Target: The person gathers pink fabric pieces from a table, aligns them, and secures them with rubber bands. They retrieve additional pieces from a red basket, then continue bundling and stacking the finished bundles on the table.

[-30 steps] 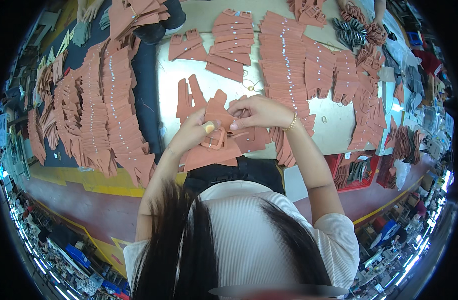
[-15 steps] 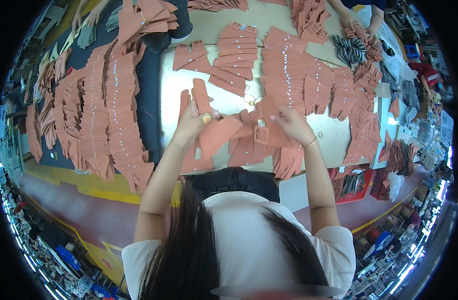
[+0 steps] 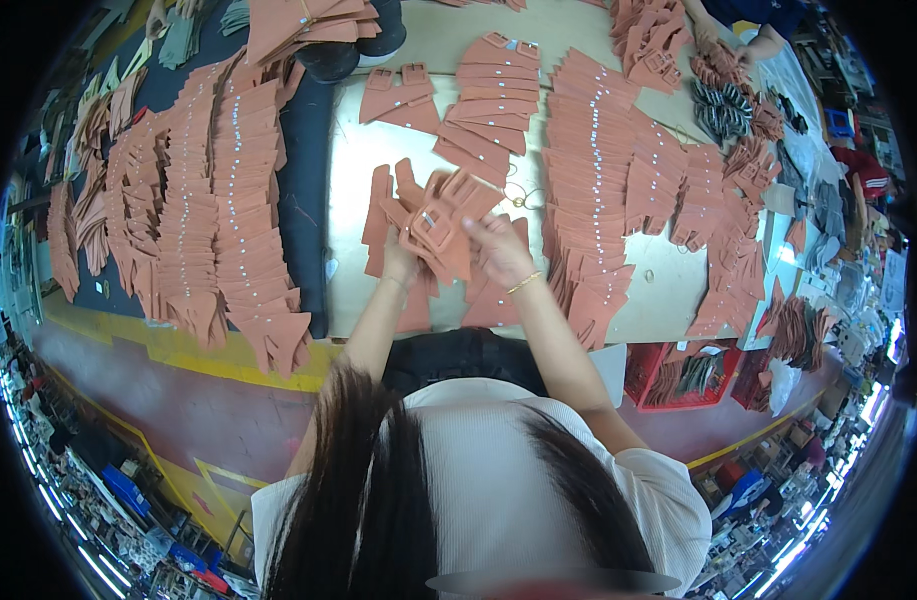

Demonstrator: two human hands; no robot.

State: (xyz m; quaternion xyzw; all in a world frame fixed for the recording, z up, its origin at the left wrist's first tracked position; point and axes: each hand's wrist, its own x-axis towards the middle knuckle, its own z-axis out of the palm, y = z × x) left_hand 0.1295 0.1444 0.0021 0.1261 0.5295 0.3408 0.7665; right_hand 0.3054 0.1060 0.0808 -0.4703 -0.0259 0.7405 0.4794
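Note:
Close over the pale tabletop, my two hands meet at a small stack of salmon-coloured flat pieces with covered square buckles (image 3: 436,228). My left hand (image 3: 402,260) is closed under the stack's left side, its fingers mostly hidden by the pieces. At the right edge my right hand (image 3: 500,252) pinches the stack between thumb and fingers. Loose strap-like pieces (image 3: 376,225) lie just left of the left hand. Beyond the stack, a fanned row of similar pieces (image 3: 493,95) and a smaller buckled group (image 3: 398,100) rest on the table.
Long overlapping rows of salmon pieces stand on the right (image 3: 590,150) and on a dark surface to the left (image 3: 233,200). Thin rings (image 3: 518,202) lie beyond my right hand. A red crate (image 3: 683,380) stands low at right. Other people's hands work at the far corners.
My right hand has moved left with its buckled piece, bringing it against those in my left hand. The held pieces now overlap in one stack. The view has shifted slightly.

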